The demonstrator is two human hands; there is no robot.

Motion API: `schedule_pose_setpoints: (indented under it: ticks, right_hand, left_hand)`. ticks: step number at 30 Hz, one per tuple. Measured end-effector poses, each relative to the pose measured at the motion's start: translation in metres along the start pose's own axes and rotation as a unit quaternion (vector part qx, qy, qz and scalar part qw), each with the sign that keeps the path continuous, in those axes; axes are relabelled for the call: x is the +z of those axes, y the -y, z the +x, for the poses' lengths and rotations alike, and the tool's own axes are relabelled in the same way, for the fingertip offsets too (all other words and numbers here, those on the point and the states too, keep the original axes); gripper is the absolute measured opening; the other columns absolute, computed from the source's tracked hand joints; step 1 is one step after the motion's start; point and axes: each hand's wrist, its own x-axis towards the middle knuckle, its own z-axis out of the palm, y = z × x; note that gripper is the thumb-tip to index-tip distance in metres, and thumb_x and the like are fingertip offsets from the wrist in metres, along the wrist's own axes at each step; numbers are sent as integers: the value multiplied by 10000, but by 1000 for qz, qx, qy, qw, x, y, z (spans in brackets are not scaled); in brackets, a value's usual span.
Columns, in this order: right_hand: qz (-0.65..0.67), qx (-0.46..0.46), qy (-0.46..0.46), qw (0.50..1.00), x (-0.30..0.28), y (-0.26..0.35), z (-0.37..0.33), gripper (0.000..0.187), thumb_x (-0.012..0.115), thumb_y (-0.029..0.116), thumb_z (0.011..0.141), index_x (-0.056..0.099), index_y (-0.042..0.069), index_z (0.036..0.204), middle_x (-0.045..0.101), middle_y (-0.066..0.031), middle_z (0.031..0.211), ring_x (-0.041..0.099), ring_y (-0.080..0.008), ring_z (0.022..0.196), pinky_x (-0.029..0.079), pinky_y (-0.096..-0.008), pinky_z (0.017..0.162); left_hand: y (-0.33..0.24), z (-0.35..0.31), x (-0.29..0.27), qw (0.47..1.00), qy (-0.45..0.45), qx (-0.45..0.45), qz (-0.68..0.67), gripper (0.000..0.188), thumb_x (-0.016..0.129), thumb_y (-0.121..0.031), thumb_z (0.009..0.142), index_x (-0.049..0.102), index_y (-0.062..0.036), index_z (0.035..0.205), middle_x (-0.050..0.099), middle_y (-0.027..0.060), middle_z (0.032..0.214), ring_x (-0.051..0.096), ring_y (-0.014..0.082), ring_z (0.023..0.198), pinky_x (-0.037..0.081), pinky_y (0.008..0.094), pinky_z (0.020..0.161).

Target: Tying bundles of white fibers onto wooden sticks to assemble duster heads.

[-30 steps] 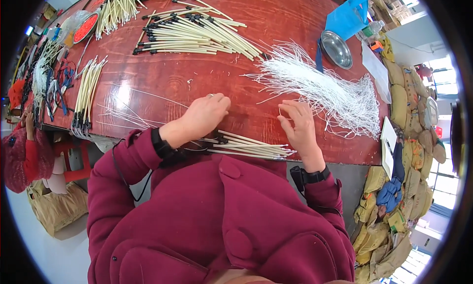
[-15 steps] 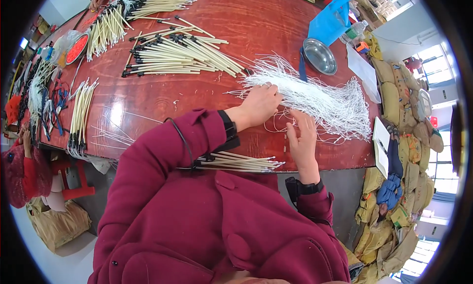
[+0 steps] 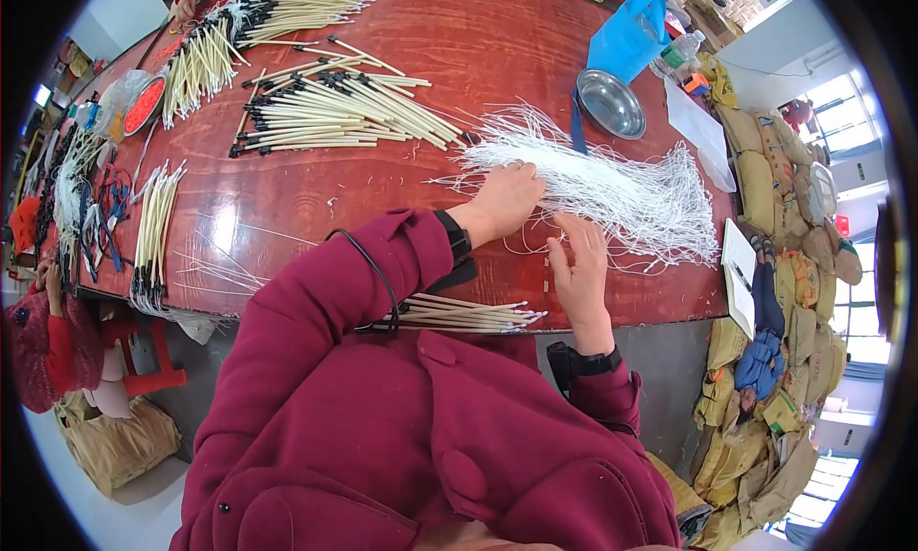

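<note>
A large heap of thin white strings [image 3: 622,192] lies across the red table in front of me. My left hand [image 3: 510,201] rests on the near left end of the heap, its fingers curled down and closed on some strings; the fingertips are partly hidden. Close by on the right, my right hand [image 3: 581,264] is held at the heap's near edge, with its fingers stretched out and the thumb apart. Between my body and my left wrist, a bundle of pale sticks with white tips [image 3: 469,315] lies along the table edge.
Piles of pale sticks with black ends [image 3: 335,106] lie left of the heap. Beyond it stand a metal bowl [image 3: 612,103], a blue bag [image 3: 628,36] and a plastic bottle [image 3: 679,52]. An open notebook [image 3: 739,269] sits at the right edge. Another person [image 3: 53,331] is at the far left.
The view has shifted slightly. My left hand stays on the strings, and my right hand stays beside it with the fingers still apart.
</note>
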Motion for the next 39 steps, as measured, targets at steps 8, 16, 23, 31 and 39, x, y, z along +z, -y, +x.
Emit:
schedule_pose_setpoints:
  ticks: [8, 16, 23, 31, 39]
  right_hand:
    - [-16, 0, -13, 1000, -4, -6, -7, 324, 707, 57, 897, 676, 31, 1218, 685, -138, 1196, 611, -338, 1052, 480, -432, 933]
    - [-17, 15, 13, 1000, -7, 4, -7, 318, 688, 51, 913, 684, 17, 1229, 692, -153, 1215, 614, -341, 1105, 477, -429, 991]
    - [1, -25, 136, 990, 22, 18, -29, 507, 744, 181, 890, 641, 35, 1364, 629, -139, 1398, 587, -326, 1133, 448, -430, 1016]
    - [-52, -52, 208, 975, 25, 35, -24, 643, 724, 359, 905, 582, 44, 1447, 488, -134, 1556, 516, -333, 1237, 404, -452, 1069]
    - [-70, -67, 230, 968, 28, 28, -31, 633, 721, 408, 895, 612, 91, 1431, 469, -91, 1575, 472, -322, 1307, 387, -476, 1077]
  left_hand:
    - [-2, -5, -21, 999, 10, 10, -42, 114, 639, -165, 927, 630, -56, 958, 671, 134, 993, 673, 356, 954, 522, 498, 828]
    - [10, -89, -52, 993, 65, -34, -94, 83, 594, -128, 942, 604, -51, 974, 683, 167, 926, 677, 401, 899, 538, 523, 768]
    - [18, -158, -84, 975, 128, -164, -81, 103, 615, -133, 944, 584, -40, 977, 679, 173, 928, 670, 413, 874, 535, 516, 766]
    - [18, -169, -92, 974, 104, -171, -105, 105, 627, -133, 941, 602, -38, 978, 691, 176, 951, 674, 414, 894, 538, 509, 748]
    - [41, -188, -104, 952, 42, -214, -215, 120, 653, -119, 934, 646, -12, 989, 684, 175, 862, 682, 362, 800, 534, 436, 709]
